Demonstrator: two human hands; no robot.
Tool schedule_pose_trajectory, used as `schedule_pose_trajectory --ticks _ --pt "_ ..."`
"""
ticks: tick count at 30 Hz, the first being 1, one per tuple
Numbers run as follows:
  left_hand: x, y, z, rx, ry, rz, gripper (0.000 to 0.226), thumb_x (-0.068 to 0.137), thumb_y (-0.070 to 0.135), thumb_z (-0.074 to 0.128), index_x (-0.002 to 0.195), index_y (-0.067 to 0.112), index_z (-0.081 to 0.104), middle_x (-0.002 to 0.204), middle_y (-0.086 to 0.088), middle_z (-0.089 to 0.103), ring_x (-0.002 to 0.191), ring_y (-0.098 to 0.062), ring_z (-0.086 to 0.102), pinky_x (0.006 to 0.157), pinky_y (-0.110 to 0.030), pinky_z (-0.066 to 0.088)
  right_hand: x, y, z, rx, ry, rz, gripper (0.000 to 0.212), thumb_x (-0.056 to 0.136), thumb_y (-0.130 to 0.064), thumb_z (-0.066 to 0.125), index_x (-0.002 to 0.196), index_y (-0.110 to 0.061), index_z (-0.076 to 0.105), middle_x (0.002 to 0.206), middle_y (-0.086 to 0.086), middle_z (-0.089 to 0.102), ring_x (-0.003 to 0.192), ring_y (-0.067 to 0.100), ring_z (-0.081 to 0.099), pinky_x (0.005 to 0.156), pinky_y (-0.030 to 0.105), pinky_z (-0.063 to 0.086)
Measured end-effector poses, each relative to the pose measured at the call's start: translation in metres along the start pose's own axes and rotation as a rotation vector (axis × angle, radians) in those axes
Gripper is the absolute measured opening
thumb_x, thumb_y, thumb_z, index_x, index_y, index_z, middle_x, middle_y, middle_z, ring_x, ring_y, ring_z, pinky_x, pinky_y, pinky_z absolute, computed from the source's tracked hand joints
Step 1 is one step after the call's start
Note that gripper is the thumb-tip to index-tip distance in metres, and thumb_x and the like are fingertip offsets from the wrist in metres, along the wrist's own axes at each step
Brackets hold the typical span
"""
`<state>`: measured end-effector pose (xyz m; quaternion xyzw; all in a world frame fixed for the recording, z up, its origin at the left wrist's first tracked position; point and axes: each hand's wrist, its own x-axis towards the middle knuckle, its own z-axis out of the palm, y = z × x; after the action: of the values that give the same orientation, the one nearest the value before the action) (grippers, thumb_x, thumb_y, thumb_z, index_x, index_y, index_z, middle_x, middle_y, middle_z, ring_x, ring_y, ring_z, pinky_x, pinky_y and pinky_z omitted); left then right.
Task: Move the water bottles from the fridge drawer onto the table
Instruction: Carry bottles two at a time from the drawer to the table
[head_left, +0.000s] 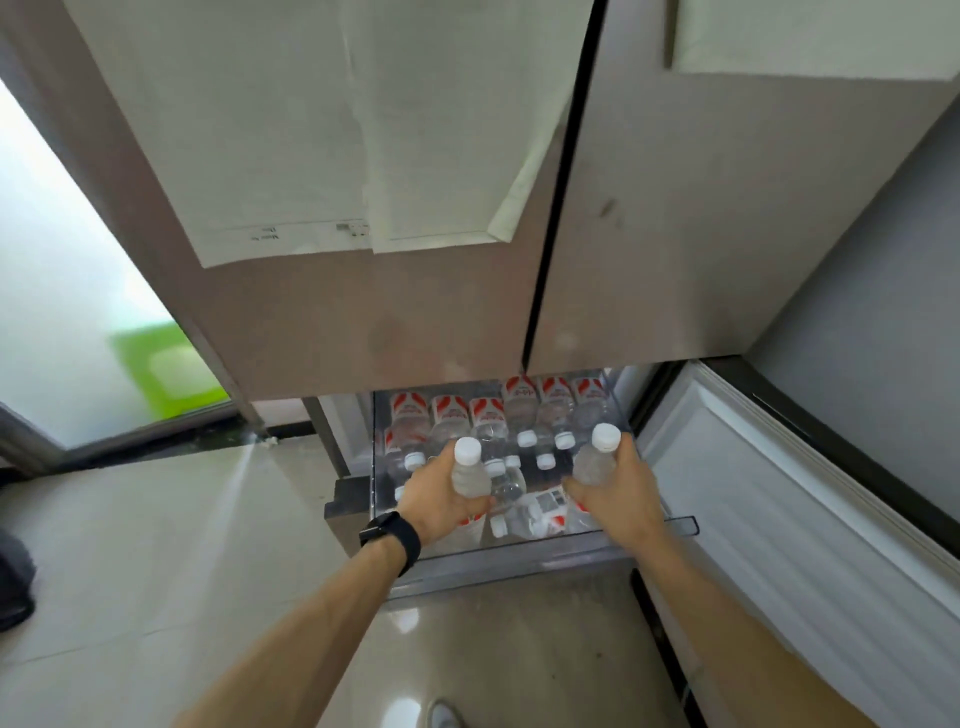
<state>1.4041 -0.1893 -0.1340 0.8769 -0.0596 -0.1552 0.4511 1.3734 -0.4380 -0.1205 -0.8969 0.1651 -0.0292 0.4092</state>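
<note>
Head view, nearest first. Both bare forearms reach forward over a pale glossy tiled floor, and the left wrist carries a black wristwatch.

The left hand wraps fingers and thumb round the lower body of a small clear plastic water bottle with a white screw cap. The bottle is held upright, cap toward the camera. The right hand grips a second bottle of the same kind in the same way.

Both held bottles stand over the front part of the transparent plastic fridge drawer. The drawer is pulled out beneath the closed brushed-metal upper doors. Whether the bottle bases are clear of the stock below cannot be told.

A few bottles lie loose and crosswise near the drawer front. Behind them, the other bottles with red-and-white labels lie in rows, caps pointing forward. The table is not in view.

Handling, as judged:
- **Weight:** each bottle looks full, so it is weighty for its size but manageable in one hand.
- **Walls:** the thin plastic probably gives under a hard squeeze.
- **Surface:** a chilled bottle may be damp and slippery.
- **Hold:** the firmest grip is likely round the mid-body over the label, or at the stiffer shoulder below the cap.
- **Risk:** with the caps closed, breakage or spilling seems unlikely.
</note>
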Motion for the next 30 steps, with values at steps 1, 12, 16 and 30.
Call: schedule_pose_trajectory --ticks 1,12,16,30 --pt "-0.004 0.006 -0.003 0.017 0.024 0.025 0.067 0.073 0.043 0.085 0.126 0.035 0.045 0.105 0.011 0.065 0.097 -0.017 0.065 0.084 -0.041 0.058 -0.004 -0.004 -0.005 0.024 0.018 -0.025 0.063 0.069 -0.033 0.089 0.112 -0.026 0.044 0.105 -0.001 0.061 0.097 0.022 0.061 0.079 0.036 0.05" --pt "-0.136 0.089 -0.031 0.077 0.402 0.217 0.061 0.069 0.048 0.088 0.116 0.037 0.051 0.104 0.02 0.062 0.096 0.003 0.059 0.085 -0.023 0.051 -0.1 -0.076 -0.073 0.127 -0.026 -0.437 0.063 0.065 -0.051 0.089 0.112 -0.03 0.052 0.102 -0.015 0.058 0.091 0.008 0.056 0.071 0.018 0.04" --pt "-0.231 0.087 -0.028 -0.001 0.538 0.143 0.057 0.069 0.044 0.09 0.114 0.03 0.057 0.094 0.011 0.071 0.082 -0.005 0.071 0.076 -0.033 0.062 -0.158 -0.076 -0.067 0.106 -0.147 -0.571 0.063 0.065 -0.053 0.088 0.112 -0.027 0.054 0.101 -0.012 0.06 0.09 0.011 0.058 0.07 0.017 0.04" --pt "-0.601 -0.029 -0.001 0.038 0.884 -0.42 0.062 0.07 0.045 0.088 0.121 0.036 0.053 0.102 0.013 0.064 0.085 -0.002 0.064 0.072 -0.022 0.056 -0.425 -0.105 0.035 0.097 -0.669 -0.897 0.057 0.066 -0.05 0.086 0.108 -0.029 0.054 0.098 -0.012 0.059 0.087 0.012 0.058 0.075 0.03 0.05"
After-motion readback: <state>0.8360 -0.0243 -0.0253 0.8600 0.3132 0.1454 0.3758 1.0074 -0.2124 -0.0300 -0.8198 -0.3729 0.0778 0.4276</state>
